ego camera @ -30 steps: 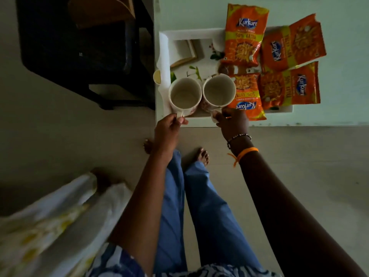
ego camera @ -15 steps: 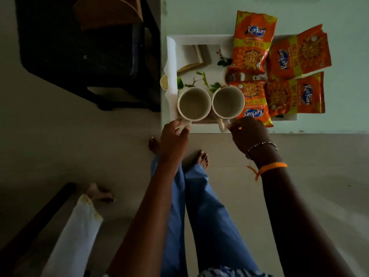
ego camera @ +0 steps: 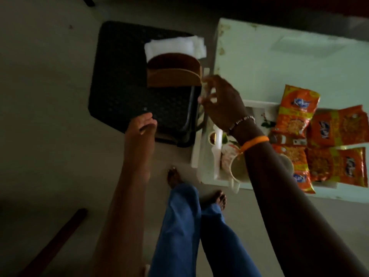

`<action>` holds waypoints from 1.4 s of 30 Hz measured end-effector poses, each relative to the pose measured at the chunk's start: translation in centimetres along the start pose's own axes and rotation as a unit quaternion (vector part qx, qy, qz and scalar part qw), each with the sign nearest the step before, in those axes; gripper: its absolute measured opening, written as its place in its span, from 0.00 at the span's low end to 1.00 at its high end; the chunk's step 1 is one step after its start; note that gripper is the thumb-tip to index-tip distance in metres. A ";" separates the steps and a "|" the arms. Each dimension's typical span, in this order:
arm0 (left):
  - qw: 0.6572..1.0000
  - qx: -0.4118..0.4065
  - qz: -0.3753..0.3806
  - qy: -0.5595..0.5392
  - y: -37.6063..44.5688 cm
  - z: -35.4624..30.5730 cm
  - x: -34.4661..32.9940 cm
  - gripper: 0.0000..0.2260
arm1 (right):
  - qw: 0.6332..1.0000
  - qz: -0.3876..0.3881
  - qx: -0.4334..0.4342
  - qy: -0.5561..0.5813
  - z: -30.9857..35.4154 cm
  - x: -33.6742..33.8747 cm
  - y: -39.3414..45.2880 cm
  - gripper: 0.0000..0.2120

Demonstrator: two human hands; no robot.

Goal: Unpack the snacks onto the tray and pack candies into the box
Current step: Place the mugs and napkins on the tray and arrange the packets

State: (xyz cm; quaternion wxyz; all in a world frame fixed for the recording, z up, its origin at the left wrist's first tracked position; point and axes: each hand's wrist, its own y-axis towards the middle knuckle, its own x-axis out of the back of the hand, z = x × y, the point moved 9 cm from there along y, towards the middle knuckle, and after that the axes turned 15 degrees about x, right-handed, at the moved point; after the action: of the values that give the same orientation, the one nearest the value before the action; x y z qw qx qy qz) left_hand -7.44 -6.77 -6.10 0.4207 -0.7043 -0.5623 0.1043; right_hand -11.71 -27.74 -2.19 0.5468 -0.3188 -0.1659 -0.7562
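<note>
Several orange snack packets (ego camera: 295, 114) lie on the right part of the white tray (ego camera: 207, 172), which sits at the near edge of the pale table (ego camera: 279, 56). A cup (ego camera: 238, 169) stands in the tray's near left corner, and my right forearm hides most of a second cup beside it. My right hand (ego camera: 221, 100) hovers at the table's left edge, next to a brown curved wooden holder (ego camera: 173, 73), with fingers spread and nothing seen in them. Over the near edge of the black stool (ego camera: 123, 76), my left hand (ego camera: 141, 126) is held out with straight fingers and holds nothing.
White folded napkins (ego camera: 173, 47) stand behind the brown holder on the stool. My bare feet (ego camera: 219, 196) are on the floor just in front of the table. A dark rod (ego camera: 54, 242) lies on the floor at the lower left.
Both hands have let go of the cup handles and moved left and away, toward the stool and the holder. The view has swung left; the cups stay on the tray.
</note>
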 end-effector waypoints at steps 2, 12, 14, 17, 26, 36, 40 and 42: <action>1.000 0.002 0.004 -0.011 1.8 -1.4 1.2 0.12 | 0.998 -0.035 0.023 -0.042 0.5 -0.3 3.6 0.24; 0.999 0.021 0.044 0.005 5.7 -3.6 0.5 0.11 | 0.993 -0.009 0.039 -0.115 -1.5 -2.1 7.8 0.24; 0.998 0.021 0.062 0.010 5.5 -3.4 -0.6 0.10 | 0.993 -0.034 0.042 -0.101 -2.1 -0.4 5.7 0.24; 0.995 0.026 0.091 0.026 4.7 -2.7 -3.1 0.09 | 0.996 -0.068 0.032 -0.053 -4.2 2.9 1.7 0.22; 0.988 -0.003 0.142 0.052 -0.5 -1.1 -11.9 0.16 | 0.997 -0.013 -0.077 0.009 -13.9 8.1 -9.9 0.23; 0.951 0.070 0.219 0.208 -5.3 3.8 -19.0 0.14 | 0.992 0.070 -0.002 -0.105 -16.4 7.4 -12.0 0.21; 0.950 0.093 0.195 0.225 -5.8 5.3 -19.6 0.13 | 0.989 0.074 -0.017 -0.126 -16.8 6.8 -12.1 0.19; 0.957 0.089 0.175 0.216 -5.7 5.4 -19.6 0.13 | 0.988 0.090 -0.024 -0.121 -16.9 6.7 -12.0 0.20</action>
State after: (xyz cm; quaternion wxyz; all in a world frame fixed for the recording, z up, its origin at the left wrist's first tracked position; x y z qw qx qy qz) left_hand -21.63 -21.34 -11.81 0.5679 -0.7571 -0.3150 0.0713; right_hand -29.30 -38.56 -9.16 0.5812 -0.4345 -0.1830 -0.6633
